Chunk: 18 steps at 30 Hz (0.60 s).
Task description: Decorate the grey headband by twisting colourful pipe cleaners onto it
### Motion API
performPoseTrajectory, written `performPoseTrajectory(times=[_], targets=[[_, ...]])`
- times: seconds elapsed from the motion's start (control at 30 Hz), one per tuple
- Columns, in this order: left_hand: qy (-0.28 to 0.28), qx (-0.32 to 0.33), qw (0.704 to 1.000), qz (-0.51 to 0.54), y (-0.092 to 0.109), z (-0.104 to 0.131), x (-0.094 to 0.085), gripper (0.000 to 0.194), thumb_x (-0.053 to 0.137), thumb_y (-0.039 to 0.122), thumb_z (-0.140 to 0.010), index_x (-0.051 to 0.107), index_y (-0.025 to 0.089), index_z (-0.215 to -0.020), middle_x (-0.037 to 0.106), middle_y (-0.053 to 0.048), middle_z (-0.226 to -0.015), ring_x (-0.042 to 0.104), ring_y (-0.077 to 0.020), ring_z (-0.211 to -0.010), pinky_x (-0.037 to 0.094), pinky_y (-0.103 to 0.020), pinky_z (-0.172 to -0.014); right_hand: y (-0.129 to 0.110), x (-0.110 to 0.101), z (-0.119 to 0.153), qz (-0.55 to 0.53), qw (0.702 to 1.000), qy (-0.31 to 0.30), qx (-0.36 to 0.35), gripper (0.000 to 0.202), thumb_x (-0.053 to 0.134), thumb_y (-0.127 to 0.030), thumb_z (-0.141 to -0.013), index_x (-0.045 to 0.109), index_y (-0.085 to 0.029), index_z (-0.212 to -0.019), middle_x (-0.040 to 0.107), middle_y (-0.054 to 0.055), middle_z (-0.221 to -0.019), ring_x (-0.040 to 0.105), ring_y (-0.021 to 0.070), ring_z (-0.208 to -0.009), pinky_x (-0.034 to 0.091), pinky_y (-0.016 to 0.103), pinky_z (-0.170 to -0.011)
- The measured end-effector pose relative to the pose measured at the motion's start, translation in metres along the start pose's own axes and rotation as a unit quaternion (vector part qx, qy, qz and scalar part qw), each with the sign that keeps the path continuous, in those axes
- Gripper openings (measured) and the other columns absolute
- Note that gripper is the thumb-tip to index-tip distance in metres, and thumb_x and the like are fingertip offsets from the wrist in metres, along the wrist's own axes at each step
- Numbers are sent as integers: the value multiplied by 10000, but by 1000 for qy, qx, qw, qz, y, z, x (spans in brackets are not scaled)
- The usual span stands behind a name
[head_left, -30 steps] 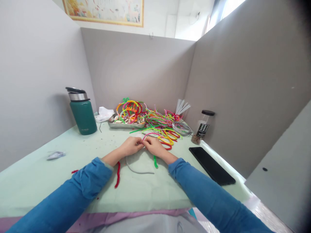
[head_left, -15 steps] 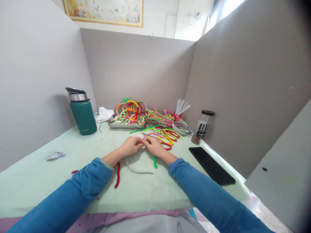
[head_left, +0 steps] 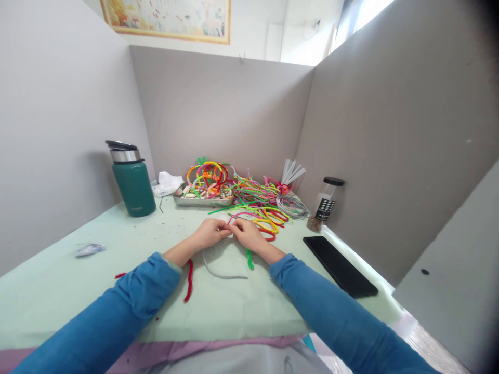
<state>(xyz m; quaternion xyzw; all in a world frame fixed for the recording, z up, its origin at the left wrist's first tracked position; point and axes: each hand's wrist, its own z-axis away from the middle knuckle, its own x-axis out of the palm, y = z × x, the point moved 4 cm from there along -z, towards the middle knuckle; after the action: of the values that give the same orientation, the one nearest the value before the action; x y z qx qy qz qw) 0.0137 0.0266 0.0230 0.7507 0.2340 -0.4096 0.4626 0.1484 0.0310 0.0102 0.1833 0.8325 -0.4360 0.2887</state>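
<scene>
My left hand [head_left: 209, 232] and my right hand [head_left: 246, 234] meet over the middle of the table, fingertips touching. Both pinch a pink pipe cleaner [head_left: 245, 213], whose free part runs off beyond my right fingers. The pinched spot itself is mostly hidden by the fingers. Below the hands a thin grey wire [head_left: 223, 277] curves toward me. A green pipe cleaner end [head_left: 250, 259] sticks out under my right hand. Beside my left wrist lies a dark red pipe cleaner [head_left: 189, 281]. Yellow looped pipe cleaner [head_left: 268, 228] lies just past my right hand.
A metal tray [head_left: 202, 202] with small pieces and coloured pipe cleaner shapes stands at the back, a pipe cleaner heap [head_left: 257, 189] beside it. Left is a green bottle [head_left: 134, 189]; right are a wire coil [head_left: 292, 206], a jar [head_left: 325, 205] and a black phone [head_left: 339, 266]. Partitions enclose the table.
My hands stay almost in place, with only slight finger movement. The grey wire and the green end have shifted a little to the right.
</scene>
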Motion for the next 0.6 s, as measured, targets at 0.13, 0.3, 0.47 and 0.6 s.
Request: performPoseTrajectory(times=[0.13, 0.3, 0.47, 0.6], targets=[[21, -6, 1000, 3, -1, 0, 0, 298, 467, 387, -736, 664, 165, -762, 618, 15, -620, 497, -106, -552, 349, -206, -546, -1, -1, 0, -5, 1000, -1, 0, 209, 456, -300, -818, 542, -165, -684, 560, -5, -640, 463, 108, -608, 289, 210, -540], [34, -11, 999, -2, -2, -1, 0, 291, 480, 379, -723, 673, 168, -780, 630, 4, -646, 525, -122, -591, 371, -215, -581, -1, -1, -1, -14, 1000, 4, 2, 199, 461, -290, -812, 538, -164, -678, 560, -6, -627, 468, 109, -600, 297, 213, -544], [41, -11, 999, -10, -3, -2, -1, 293, 487, 394, -726, 665, 166, -774, 646, -8, -711, 547, -136, -660, 374, -213, -590, 0, 0, -2, -21, 1000, 7, 8, 196, 467, -294, -807, 542, -163, -681, 565, -7, -621, 478, 110, -596, 309, 215, -552], [41, -6, 999, -12, -3, -2, -1, 293, 488, 398, -728, 659, 163, -763, 640, -8, -699, 541, -134, -649, 370, -212, -582, 0, 0, -2, -29, 999, 5, 13, 196, 471, -296, -805, 549, -164, -683, 570, -7, -615, 482, 112, -595, 316, 215, -554]])
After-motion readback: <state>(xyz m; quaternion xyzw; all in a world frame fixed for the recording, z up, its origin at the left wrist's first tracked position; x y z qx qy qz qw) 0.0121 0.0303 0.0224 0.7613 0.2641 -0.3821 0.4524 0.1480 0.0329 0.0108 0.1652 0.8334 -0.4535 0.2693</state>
